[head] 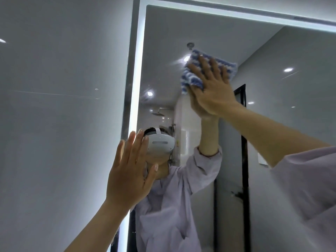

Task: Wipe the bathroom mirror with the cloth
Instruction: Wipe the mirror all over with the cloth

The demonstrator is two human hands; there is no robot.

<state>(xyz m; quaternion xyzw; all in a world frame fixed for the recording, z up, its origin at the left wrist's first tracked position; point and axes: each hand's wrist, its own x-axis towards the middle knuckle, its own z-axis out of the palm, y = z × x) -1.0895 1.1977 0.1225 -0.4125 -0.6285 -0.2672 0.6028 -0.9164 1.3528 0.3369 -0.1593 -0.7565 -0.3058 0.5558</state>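
The bathroom mirror point(209, 30) fills the right side of the view, framed by a bright lit strip along its left and top edges. A blue and white striped cloth point(195, 70) lies flat against the upper part of the glass. My right hand point(212, 88) presses on the cloth with fingers spread, arm raised from the right. My left hand point(130, 171) is flat and open, fingers upward, at the mirror's left edge; whether it touches the glass I cannot tell. The lower part of the cloth is hidden behind my right hand.
A glossy grey tiled wall point(63, 106) stands left of the mirror. The reflection shows a person in a lilac shirt point(167, 206) with a white headset, a dark door frame point(244, 160), a shower head and ceiling lights.
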